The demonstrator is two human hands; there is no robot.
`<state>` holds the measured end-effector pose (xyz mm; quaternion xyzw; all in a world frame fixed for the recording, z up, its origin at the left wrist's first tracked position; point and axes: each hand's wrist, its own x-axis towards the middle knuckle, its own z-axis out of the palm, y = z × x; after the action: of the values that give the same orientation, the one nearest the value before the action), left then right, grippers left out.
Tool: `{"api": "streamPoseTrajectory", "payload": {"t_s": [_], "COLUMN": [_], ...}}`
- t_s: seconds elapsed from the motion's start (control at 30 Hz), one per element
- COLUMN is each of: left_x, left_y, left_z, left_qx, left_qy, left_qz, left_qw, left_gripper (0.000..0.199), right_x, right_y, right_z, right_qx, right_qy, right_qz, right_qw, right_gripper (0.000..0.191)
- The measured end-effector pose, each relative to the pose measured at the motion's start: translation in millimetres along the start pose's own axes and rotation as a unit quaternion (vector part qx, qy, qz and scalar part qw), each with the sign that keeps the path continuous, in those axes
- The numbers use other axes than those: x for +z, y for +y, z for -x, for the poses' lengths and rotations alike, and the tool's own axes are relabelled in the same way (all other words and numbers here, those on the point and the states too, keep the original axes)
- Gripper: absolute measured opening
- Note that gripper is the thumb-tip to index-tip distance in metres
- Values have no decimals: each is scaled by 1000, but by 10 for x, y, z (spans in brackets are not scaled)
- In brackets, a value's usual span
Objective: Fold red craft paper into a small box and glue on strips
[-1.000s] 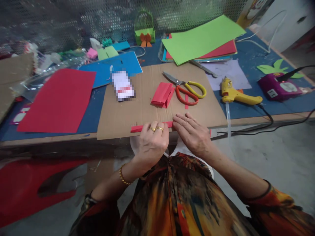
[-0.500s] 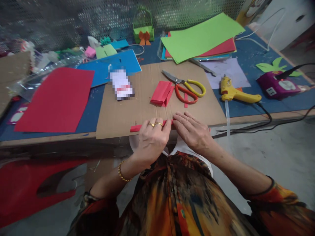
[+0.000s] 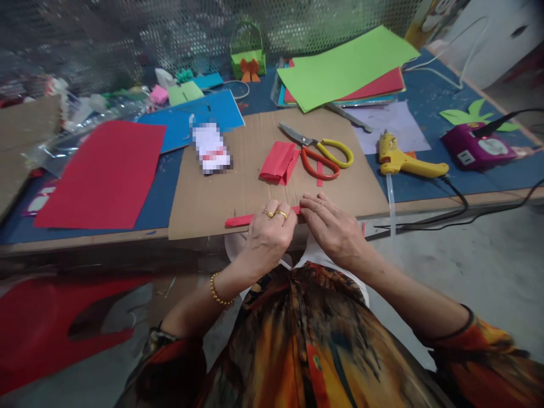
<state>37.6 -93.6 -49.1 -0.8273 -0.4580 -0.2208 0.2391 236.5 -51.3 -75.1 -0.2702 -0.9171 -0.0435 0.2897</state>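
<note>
A narrow folded strip of red paper (image 3: 238, 220) lies along the front edge of the cardboard sheet (image 3: 204, 204). My left hand (image 3: 274, 229) is closed over its middle, two rings showing, fingers curled on the paper. Close beside it, my right hand (image 3: 331, 226) presses the strip's right part with its fingers bent and held together; a bit of red shows past that wrist. Just beyond my hands sits a folded red paper piece (image 3: 279, 163). Scissors (image 3: 317, 148) with red and yellow handles lie to its right, across a thin red strip (image 3: 319, 174).
A yellow glue gun (image 3: 408, 161) and a purple box with a cable (image 3: 476, 146) stand to the right. Red paper (image 3: 104, 175) and a blurred-out phone-like object (image 3: 211, 148) lie left. Green sheets (image 3: 348, 68) and a small green basket (image 3: 248, 59) are at the back.
My left hand has shifted slightly right along the red strip, its fingers curling more. My right hand stays nearly in place. The view has moved a little.
</note>
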Motion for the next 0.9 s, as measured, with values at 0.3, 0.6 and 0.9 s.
{"api": "streamPoseTrajectory", "payload": {"t_s": [0.3, 0.6, 0.9], "left_x": [-45, -43, -40], "left_y": [-52, -17, 97], "left_z": [24, -30, -6], "left_qx": [5, 9, -3], "left_qy": [-70, -27, -41], "left_qz": [-9, -24, -41], "left_qw": [997, 999, 998], "left_gripper": [25, 26, 30], "right_x": [-99, -227, 4], "right_y": [73, 12, -287], "right_z": [135, 130, 88], "right_qx": [33, 74, 34], "right_qy": [6, 61, -28], "right_qz": [58, 153, 17], "right_qw": [998, 984, 999], "right_gripper": [36, 20, 66]}}
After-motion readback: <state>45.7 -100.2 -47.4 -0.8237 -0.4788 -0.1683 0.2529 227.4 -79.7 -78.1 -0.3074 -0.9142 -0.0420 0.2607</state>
